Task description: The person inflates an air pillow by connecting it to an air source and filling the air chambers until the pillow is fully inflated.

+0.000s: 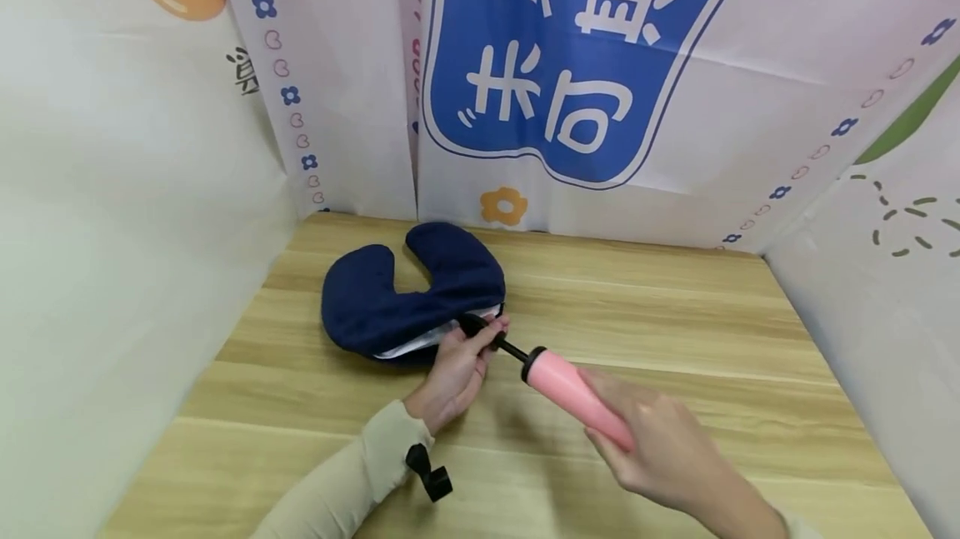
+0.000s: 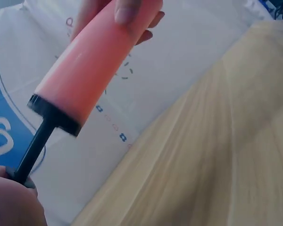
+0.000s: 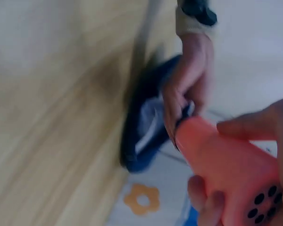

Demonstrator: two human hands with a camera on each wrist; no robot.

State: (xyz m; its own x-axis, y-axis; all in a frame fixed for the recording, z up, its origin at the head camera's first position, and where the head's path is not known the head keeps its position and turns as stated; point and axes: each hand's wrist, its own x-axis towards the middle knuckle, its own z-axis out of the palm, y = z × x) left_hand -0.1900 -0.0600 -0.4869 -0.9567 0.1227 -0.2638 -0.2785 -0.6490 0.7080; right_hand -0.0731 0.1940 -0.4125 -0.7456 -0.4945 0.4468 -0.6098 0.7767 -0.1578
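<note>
A navy U-shaped neck pillow (image 1: pixel 360 289) lies on the table, its seam open along the near side with pale lining or an inner piece showing. At that opening my left hand (image 1: pixel 453 368) grips the black end of a pink hand pump (image 1: pixel 566 389); whether the tip is inside the pillow is hidden by the fingers. My right hand (image 1: pixel 660 439) holds the pink barrel, thumb on one side and fingers round the other, as the right wrist view also shows. A short black rod (image 2: pixel 35 150) shows between the barrel and my left hand.
The pillow and pump are over a wood-grain table (image 1: pixel 675 314). White printed sheets enclose it: a back sheet with a blue sign (image 1: pixel 555 47), a left wall (image 1: pixel 135 189) and a right wall (image 1: pixel 885 289). A black strap piece (image 1: pixel 429 472) hangs at my left cuff.
</note>
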